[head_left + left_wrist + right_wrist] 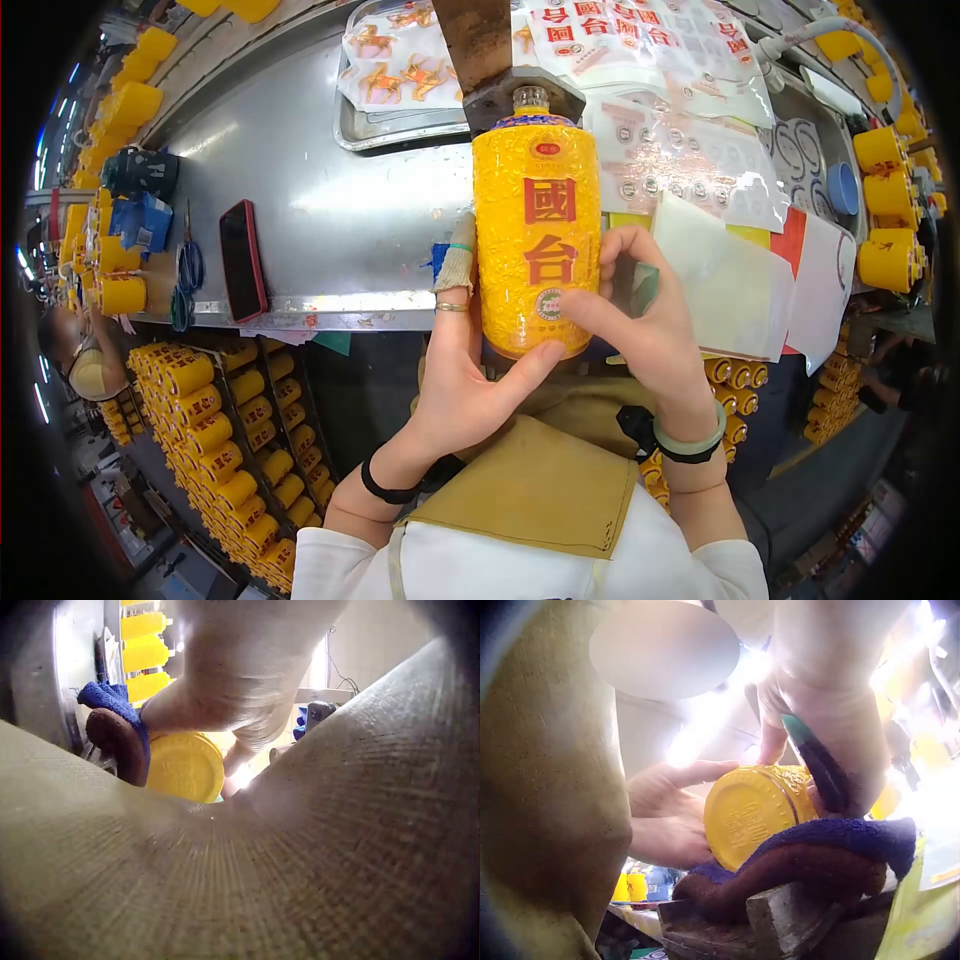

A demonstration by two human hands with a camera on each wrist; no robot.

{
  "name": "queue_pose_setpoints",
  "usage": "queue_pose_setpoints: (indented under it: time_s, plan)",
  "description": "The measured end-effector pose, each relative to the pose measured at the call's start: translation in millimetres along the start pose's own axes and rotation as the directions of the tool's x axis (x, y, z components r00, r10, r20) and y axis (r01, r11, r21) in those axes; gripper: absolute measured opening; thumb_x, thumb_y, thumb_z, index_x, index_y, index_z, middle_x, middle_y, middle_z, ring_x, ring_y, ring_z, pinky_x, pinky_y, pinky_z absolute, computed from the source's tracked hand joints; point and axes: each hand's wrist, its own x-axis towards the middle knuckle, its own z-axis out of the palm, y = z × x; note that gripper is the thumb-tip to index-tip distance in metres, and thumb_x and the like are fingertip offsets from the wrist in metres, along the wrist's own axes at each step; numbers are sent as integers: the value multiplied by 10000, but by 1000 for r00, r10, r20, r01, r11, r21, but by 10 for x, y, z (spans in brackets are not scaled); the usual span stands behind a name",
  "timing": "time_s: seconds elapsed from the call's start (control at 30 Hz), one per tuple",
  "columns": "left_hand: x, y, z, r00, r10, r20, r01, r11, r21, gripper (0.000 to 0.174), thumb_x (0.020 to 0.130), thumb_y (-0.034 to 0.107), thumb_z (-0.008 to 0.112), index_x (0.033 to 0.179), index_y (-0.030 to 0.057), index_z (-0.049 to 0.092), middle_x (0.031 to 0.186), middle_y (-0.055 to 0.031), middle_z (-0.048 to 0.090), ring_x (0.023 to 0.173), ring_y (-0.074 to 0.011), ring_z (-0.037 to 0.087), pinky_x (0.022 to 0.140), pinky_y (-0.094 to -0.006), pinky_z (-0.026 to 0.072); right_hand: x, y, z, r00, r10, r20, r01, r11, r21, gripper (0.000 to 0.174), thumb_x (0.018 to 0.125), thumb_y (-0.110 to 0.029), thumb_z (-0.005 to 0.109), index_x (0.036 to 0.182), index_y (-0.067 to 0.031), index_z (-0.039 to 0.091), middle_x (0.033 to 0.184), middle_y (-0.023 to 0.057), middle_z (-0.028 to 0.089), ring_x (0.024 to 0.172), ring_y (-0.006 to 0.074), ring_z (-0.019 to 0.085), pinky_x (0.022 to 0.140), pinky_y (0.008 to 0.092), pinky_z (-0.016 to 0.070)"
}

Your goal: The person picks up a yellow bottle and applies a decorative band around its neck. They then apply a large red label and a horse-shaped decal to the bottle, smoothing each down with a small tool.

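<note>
A yellow bottle (pixel 530 225) with raised texture and large red characters lies on its back, its clear neck (pixel 530 97) against a dark metal stop. My left hand (pixel 465 385) holds its left side, the thumb along the lower end; one finger wears a pale finger cover (pixel 455 268). The thumb of my right hand (pixel 650 325) presses at a small round sticker (pixel 549 304) near the base, its other fingers bent at the right side. A dark strip with a green tip (pixel 799 731) shows at the right fingers. The embossed base (pixel 742 817) sits above a blue cloth pad (pixel 840 840).
A metal tray (pixel 375 135) with gold horse stickers stands behind, beside sheets of red-character labels (pixel 640 40). White paper (pixel 715 280) lies to the right. A phone (pixel 240 260) and blue scissors (pixel 188 270) lie left. Stacked yellow bottles (pixel 215 435) stand below the bench.
</note>
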Motion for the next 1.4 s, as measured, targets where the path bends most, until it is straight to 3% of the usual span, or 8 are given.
queue_pose_setpoints:
  time_s: [0.77,0.93,0.97,1.13,1.23,1.27,1.33,1.4]
  plan:
    - [-21,-22,-1,999,20,34,-22,999,43,961,926,-38,687,1642,3,48,1583,-157,345,1450,-266,415,1185,-417,380,11,3,-23,1000,10,-3,-10,1000,5,400,840,-159,878,1058,-86,550,961,-57,507,795,39,460,704,207,401]
    - [-6,-19,71,999,34,-31,-35,999,-18,854,908,-49,708,1580,-42,181,1527,-178,400,1424,-256,449,1182,-399,378,-6,-257,-78,992,129,5,-129,989,72,272,945,-50,709,1168,-63,553,1030,-26,528,903,51,485,786,210,415]
    - [-5,-19,88,999,35,-32,-35,999,-18,854,908,-49,708,1580,-42,181,1527,-178,400,1424,-256,449,1182,-399,378,48,-235,-165,999,-27,41,29,999,-29,291,966,14,597,1250,-28,544,1103,9,533,1020,70,494,886,218,420]
    - [-33,-19,109,998,14,-64,-16,1000,-26,774,904,-39,723,1523,-38,259,1440,-169,471,1365,-238,494,1147,-380,405,58,-413,-134,933,-348,-87,335,932,-140,360,924,96,591,1271,2,575,1153,51,612,1080,112,564,965,286,461]
    - [-36,-34,105,996,34,-86,-31,999,43,738,908,-24,727,1499,-36,285,1408,-165,491,1337,-230,506,1127,-363,417,65,-711,-89,803,-546,241,555,537,-635,262,839,125,677,1070,2,695,1005,97,713,951,201,661,873,335,528]
    - [-35,-33,106,996,35,-85,-31,999,43,738,908,-24,727,1499,-36,285,1408,-165,491,1337,-230,506,1127,-363,417,77,-738,-50,802,-546,240,555,536,-635,262,839,125,677,1070,2,695,1005,97,713,951,201,661,873,335,528]
    - [-36,-31,108,995,59,-75,-55,997,62,768,907,-17,726,1520,-41,264,1418,-164,482,1332,-228,503,1126,-354,413,93,-758,25,713,-480,511,697,404,-593,303,791,97,713,1070,-20,731,974,98,718,923,263,647,836,366,524]
    - [-33,-22,126,995,54,-81,-50,998,42,800,907,-23,720,1543,-43,236,1435,-164,468,1341,-232,499,1132,-361,411,98,-739,67,723,-472,505,682,375,-628,340,765,57,734,1093,-30,749,998,101,726,898,298,623,805,377,514]
